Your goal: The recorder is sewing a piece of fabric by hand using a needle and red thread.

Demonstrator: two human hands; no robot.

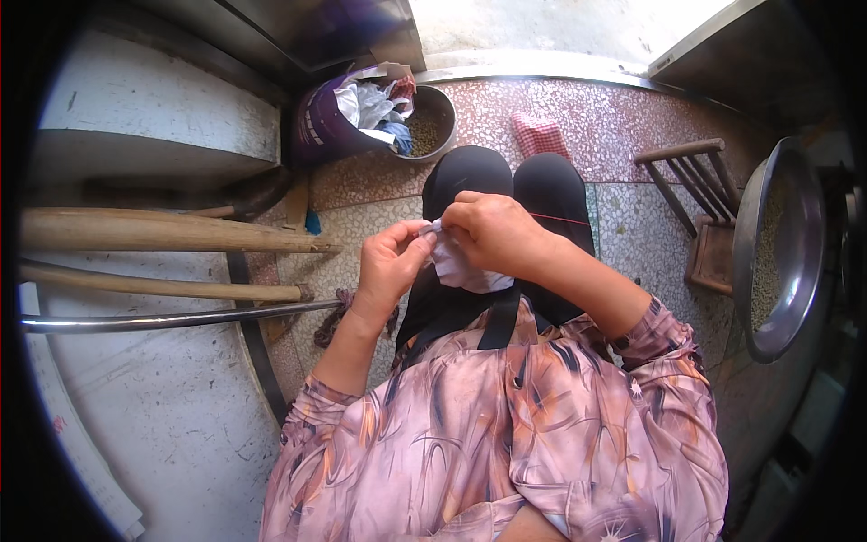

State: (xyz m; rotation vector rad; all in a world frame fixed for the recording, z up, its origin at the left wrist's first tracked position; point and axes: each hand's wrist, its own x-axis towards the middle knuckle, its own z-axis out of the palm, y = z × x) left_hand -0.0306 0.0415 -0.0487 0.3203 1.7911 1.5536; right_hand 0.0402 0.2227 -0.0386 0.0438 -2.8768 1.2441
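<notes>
Above my black-trousered lap, both hands meet at the edge of a small white cloth (pixel 467 269). My left hand (pixel 396 261) pinches its upper left edge between thumb and fingers. Close against it, my right hand (pixel 498 227) has its fingertips on the same gathered edge, and its palm is turned away from view. The cloth hangs down below the fingers onto my lap. A thin red thread (pixel 559 219) runs rightward from behind my right hand across my knee. Whether my right fingers hold a needle cannot be seen.
A purple bag (pixel 328 122) of plastic and cloth stands by a metal bowl (pixel 447 129) at the upper left. A red checked cloth (pixel 540 135) lies beyond my knees. Wooden poles (pixel 169 230) reach in from the left. Right are a small wooden chair (pixel 711 251) and a large metal basin (pixel 802 271).
</notes>
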